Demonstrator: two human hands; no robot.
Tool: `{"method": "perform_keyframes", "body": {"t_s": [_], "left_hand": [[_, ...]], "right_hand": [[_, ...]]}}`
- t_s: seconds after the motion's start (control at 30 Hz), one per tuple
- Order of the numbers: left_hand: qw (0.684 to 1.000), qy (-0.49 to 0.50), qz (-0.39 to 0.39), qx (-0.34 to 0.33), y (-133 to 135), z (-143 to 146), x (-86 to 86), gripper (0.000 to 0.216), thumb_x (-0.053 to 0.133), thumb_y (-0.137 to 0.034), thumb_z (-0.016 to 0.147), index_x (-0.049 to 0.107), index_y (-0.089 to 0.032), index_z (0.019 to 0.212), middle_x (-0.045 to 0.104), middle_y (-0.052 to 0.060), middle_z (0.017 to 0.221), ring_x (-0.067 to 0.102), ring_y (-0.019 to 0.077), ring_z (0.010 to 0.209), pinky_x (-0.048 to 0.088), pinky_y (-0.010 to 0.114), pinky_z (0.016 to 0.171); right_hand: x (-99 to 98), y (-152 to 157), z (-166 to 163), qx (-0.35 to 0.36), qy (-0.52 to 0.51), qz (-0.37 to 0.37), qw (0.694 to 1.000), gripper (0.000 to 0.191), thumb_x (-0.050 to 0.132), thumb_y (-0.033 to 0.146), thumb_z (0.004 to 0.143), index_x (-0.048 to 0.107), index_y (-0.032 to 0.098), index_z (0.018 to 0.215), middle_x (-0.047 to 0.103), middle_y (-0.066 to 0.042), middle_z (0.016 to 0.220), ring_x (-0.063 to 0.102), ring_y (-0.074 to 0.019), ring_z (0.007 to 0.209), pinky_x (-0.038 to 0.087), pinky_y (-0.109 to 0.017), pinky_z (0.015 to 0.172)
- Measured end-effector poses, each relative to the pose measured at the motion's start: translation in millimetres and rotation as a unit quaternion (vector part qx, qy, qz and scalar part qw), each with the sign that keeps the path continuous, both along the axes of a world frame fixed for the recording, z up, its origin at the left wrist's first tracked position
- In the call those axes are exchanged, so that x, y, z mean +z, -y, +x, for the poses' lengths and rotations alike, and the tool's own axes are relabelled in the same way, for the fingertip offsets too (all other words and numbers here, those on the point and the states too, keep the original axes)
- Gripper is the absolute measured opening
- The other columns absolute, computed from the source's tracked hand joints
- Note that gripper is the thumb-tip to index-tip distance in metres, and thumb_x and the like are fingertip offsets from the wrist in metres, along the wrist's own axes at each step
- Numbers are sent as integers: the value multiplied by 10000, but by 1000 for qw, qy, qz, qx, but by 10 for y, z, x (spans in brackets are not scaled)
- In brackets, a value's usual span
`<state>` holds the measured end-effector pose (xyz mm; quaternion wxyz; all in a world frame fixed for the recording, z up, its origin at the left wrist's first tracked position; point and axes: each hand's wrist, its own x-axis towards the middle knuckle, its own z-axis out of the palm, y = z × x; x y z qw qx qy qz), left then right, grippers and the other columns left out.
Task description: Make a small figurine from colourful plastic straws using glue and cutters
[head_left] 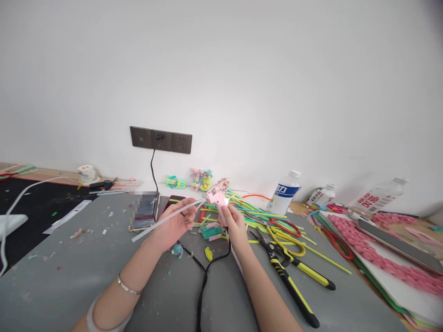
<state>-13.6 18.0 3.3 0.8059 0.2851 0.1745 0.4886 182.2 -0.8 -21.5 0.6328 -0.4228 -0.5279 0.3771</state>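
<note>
My left hand (176, 224) is closed around a long clear glue stick (152, 227), whose far end meets the back of a pink glue gun (218, 196). My right hand (234, 223) grips the glue gun's handle and holds it above the grey table (69, 272). The gun's black cord (207, 272) runs down from it towards me across the table.
Black-and-yellow pliers (294, 276) and yellow-handled scissors (284, 240) lie right of my right hand on a heap of coloured straws (256, 214). A phone (145, 210) lies left. Plastic bottles (285, 191) and pink braided pieces (374, 253) sit at the right. A wall socket (161, 139) is behind.
</note>
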Motion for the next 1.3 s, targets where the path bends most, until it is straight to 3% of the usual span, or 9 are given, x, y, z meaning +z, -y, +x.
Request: {"method": "perform_keyframes", "body": {"t_s": [0.13,0.27,0.43,0.63,0.7,0.87,1.07,1.17,1.3], "left_hand": [[997,-61,33,46,8,26,-30,319,706,-121,728,733,-157,1043,755,80,983,665,159,820,522,239,650],[972,-155,117,129,6,62,-77,256,770,-261,771,744,-164,1006,762,77,917,660,153,789,501,224,626],[908,-290,209,220,-40,44,-166,314,753,-404,795,758,-156,987,778,98,876,712,217,825,551,282,683],[827,-362,332,273,6,15,-152,228,669,-368,873,769,-198,985,774,94,1004,719,240,955,570,310,808],[798,-376,368,294,26,13,-137,196,672,-337,870,779,-209,972,770,91,1029,713,243,980,561,324,860],[782,-385,381,307,20,6,-128,178,646,-294,887,779,-208,968,777,90,1004,728,234,924,578,342,838],[692,-378,495,365,23,23,-112,174,656,-195,868,793,-238,966,769,74,988,719,204,914,578,323,838],[715,-372,468,363,48,37,-115,164,683,-201,848,801,-236,956,772,74,955,725,204,867,587,309,789],[819,-354,316,323,85,50,-118,141,725,-277,820,799,-201,914,788,73,831,747,234,772,615,322,699]], "right_hand": [[-39,-22,-26,14,-2,-2,1000,417,579,593,866,575,187,775,428,62,475,337,-94,436,280,-246,461],[-69,-21,-38,16,1,0,1000,383,580,558,879,598,182,811,424,62,489,356,-101,449,304,-248,478],[-59,29,-51,10,52,-4,999,338,593,514,884,624,179,854,446,56,517,394,-119,479,345,-260,514],[-44,32,-69,26,32,0,999,361,584,537,881,610,179,832,436,62,505,383,-112,465,362,-255,510],[-41,31,-70,22,30,-2,999,376,576,546,883,592,181,796,419,67,489,357,-105,452,353,-253,501],[-52,28,-69,21,41,-1,999,388,582,561,877,589,182,795,421,66,482,351,-104,448,342,-252,490],[-53,22,-73,38,10,-9,999,407,576,582,869,568,191,759,417,71,484,339,-98,434,368,-258,500],[-14,50,-74,30,28,0,999,392,594,572,863,573,188,786,412,72,493,354,-101,446,351,-255,499],[30,82,-84,31,35,-2,999,412,597,593,845,594,182,823,408,71,493,359,-107,439,331,-260,485]]}}
